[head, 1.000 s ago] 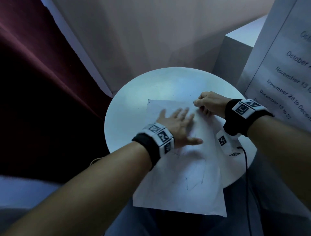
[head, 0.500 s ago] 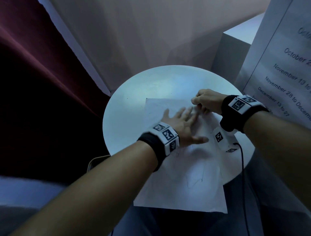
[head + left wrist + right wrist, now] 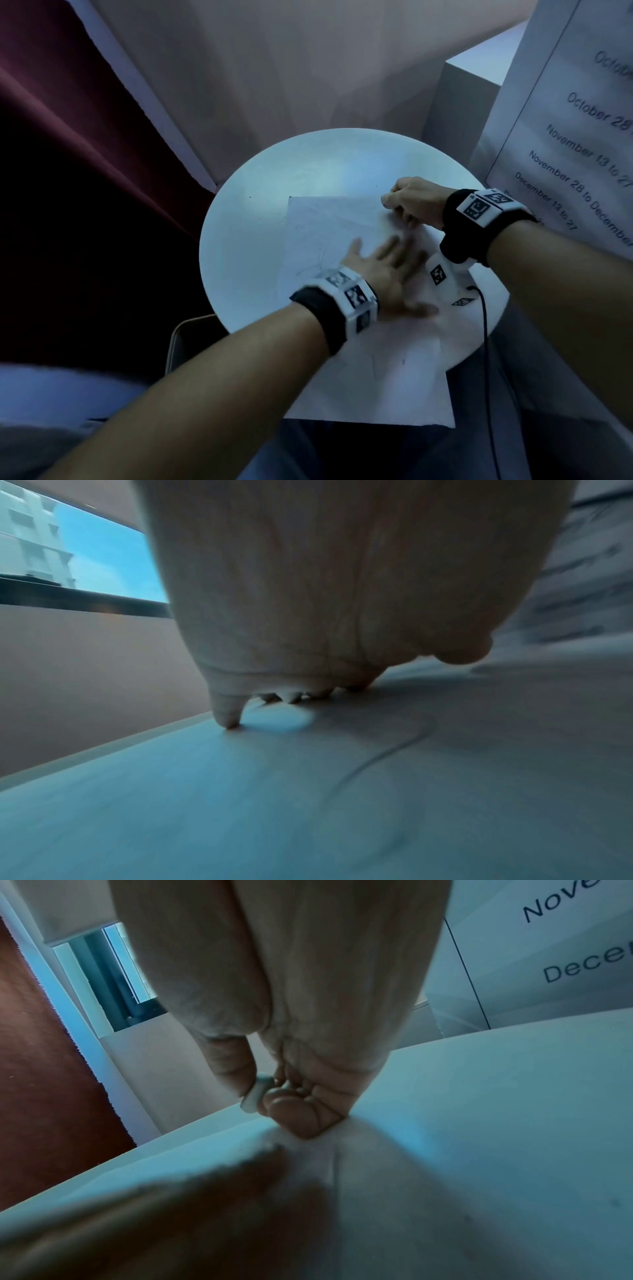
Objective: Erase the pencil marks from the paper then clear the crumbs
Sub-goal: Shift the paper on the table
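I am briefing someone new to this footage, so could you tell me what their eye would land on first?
First, the two hands meeting on the sheet of paper, which lies on the round white table and overhangs its near edge. The left hand lies flat with fingers spread on the sheet, while the right hand at its far right corner pinches a small white eraser. Faint pencil marks remain on the near part.

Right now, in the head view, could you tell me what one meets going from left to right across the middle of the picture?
Red curtain → bare table → paper → left hand → right wrist band → printed sheet with dates.
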### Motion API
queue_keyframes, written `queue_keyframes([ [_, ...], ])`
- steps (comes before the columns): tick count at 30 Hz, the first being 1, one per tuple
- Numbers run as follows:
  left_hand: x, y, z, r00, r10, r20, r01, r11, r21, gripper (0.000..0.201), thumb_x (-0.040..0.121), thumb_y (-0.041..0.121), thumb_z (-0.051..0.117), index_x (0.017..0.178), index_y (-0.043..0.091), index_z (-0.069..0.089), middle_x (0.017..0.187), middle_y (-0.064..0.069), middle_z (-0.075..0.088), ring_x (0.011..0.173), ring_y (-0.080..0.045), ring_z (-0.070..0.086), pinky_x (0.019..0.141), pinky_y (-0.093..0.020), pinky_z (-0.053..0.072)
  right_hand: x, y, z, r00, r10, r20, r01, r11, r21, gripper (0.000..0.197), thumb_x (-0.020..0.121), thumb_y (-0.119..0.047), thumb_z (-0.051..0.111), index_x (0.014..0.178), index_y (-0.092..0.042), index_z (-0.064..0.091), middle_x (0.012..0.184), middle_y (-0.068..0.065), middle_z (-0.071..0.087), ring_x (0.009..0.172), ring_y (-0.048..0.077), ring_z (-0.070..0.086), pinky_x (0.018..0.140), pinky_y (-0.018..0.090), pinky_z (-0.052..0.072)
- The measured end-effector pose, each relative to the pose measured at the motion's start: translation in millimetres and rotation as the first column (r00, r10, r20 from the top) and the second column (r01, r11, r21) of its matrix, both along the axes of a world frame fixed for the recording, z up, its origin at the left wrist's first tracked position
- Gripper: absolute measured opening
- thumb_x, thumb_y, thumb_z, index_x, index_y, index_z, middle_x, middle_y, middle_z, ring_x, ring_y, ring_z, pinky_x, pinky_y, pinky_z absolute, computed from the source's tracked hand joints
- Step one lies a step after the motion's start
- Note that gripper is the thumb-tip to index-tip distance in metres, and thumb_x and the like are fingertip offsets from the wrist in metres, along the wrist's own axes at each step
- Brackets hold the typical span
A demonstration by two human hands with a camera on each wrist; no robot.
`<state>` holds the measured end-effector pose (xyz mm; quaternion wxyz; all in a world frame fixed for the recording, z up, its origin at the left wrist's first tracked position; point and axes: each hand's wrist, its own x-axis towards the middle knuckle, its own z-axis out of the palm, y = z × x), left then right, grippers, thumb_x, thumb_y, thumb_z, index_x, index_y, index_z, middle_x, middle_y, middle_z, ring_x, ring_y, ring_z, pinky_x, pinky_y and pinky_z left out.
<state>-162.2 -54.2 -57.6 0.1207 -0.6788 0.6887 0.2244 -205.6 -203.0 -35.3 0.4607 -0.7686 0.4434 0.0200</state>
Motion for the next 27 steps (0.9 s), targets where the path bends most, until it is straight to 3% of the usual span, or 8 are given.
queue_keyframes([
  [3, 53, -9, 1, 0.94, 0.33, 0.086, -0.335, 0.941, 0.046, 0.109, 0.079, 0.09, 0.024, 0.157, 0.025, -0.015, 0.164, 0.003, -0.021, 0.152, -0.016, -0.014, 0.116, -0.064, -0.005, 0, 1, 0, 1.0, -0.001, 0.007, 0.001, 1.0, 0.006, 0.009, 0.09, -0.011, 0.052, 0.084, -0.006, 0.049, 0.079, 0.016, 0.05, 0.06, 0.023, 0.045, 0.053, 0.029, 0.038],
  [5, 71, -11, 6, 0.889, 0.437, 0.137, -0.445, 0.895, 0.037, 0.113, 0.078, 0.091, 0.023, 0.157, 0.019, -0.013, 0.165, 0.0, -0.019, 0.152, -0.017, -0.013, 0.115, -0.065, -0.003, 0, 0, 0, 1.0, 0.002, -0.001, -0.002, 1.0, 0.001, 0.009, 0.091, -0.013, 0.052, 0.086, -0.006, 0.05, 0.078, 0.015, 0.051, 0.062, 0.023, 0.046, 0.054, 0.029, 0.039],
  [10, 17, -5, 10, 1.0, -0.009, 0.003, 0.009, 1.0, -0.019, 0.097, 0.086, 0.083, 0.024, 0.157, 0.029, -0.012, 0.165, 0.004, -0.017, 0.153, -0.016, -0.009, 0.116, -0.064, 0.001, 1, -3, -2, 1.0, 0.009, 0.019, -0.009, 1.0, 0.008, 0.011, 0.091, -0.012, 0.053, 0.083, -0.006, 0.049, 0.075, 0.015, 0.05, 0.059, 0.023, 0.045, 0.054, 0.03, 0.037],
  [12, 20, -8, 4, 1.0, 0.03, -0.003, -0.03, 1.0, 0.005, 0.097, 0.085, 0.084, 0.024, 0.157, 0.029, -0.012, 0.164, 0.007, -0.018, 0.152, -0.015, -0.01, 0.116, -0.064, 0.0, 1, -4, -3, 1.0, 0.009, 0.024, -0.009, 1.0, -0.004, 0.011, 0.091, -0.013, 0.053, 0.083, -0.007, 0.049, 0.077, 0.016, 0.051, 0.059, 0.023, 0.046, 0.055, 0.03, 0.038],
  [17, 102, 5, 10, 0.905, 0.411, 0.11, -0.416, 0.909, 0.021, 0.102, 0.088, 0.078, 0.036, 0.159, 0.017, -0.002, 0.166, 0.003, -0.011, 0.153, -0.016, -0.001, 0.119, -0.06, 0.006, -1, -7, -10, 0.999, -0.009, 0.042, 0.011, 0.999, -0.041, 0.012, 0.092, -0.019, 0.056, 0.082, -0.014, 0.05, 0.075, 0.006, 0.055, 0.062, 0.018, 0.05, 0.056, 0.028, 0.043],
  [21, 131, 41, 16, 0.969, 0.239, -0.062, -0.245, 0.962, -0.123, 0.082, 0.086, 0.058, 0.065, 0.151, 0.022, 0.031, 0.166, 0.005, 0.008, 0.149, -0.018, 0.022, 0.116, -0.039, 0.028, -2, -10, -16, 0.998, -0.01, 0.059, 0.014, 0.996, -0.082, 0.009, 0.091, -0.022, 0.058, 0.086, -0.016, 0.056, 0.075, 0.004, 0.058, 0.064, 0.018, 0.052, 0.06, 0.03, 0.045],
  [24, 138, 53, 6, 0.984, 0.175, -0.024, -0.176, 0.983, -0.059, 0.114, 0.072, 0.073, 0.067, 0.158, 0.028, 0.009, 0.167, 0.005, -0.002, 0.152, -0.01, 0.002, 0.121, -0.039, 0.018, -1, -6, -11, 0.998, 0.001, 0.055, 0.004, 0.995, -0.101, 0.01, 0.091, -0.025, 0.061, 0.087, -0.016, 0.06, 0.075, 0.003, 0.059, 0.064, 0.018, 0.053, 0.065, 0.031, 0.047],
  [27, 139, 54, 1, 0.985, 0.169, 0.02, -0.169, 0.986, -0.011, 0.125, 0.067, 0.081, 0.063, 0.158, 0.029, -0.006, 0.166, 0.007, -0.014, 0.151, -0.009, -0.011, 0.122, -0.048, 0.008, 10, 18, -2, 0.99, 0.114, 0.078, -0.086, 0.951, -0.298, 0.011, 0.088, -0.028, 0.064, 0.086, -0.017, 0.065, 0.079, -0.002, 0.061, 0.066, 0.012, 0.054, 0.069, 0.027, 0.043],
])
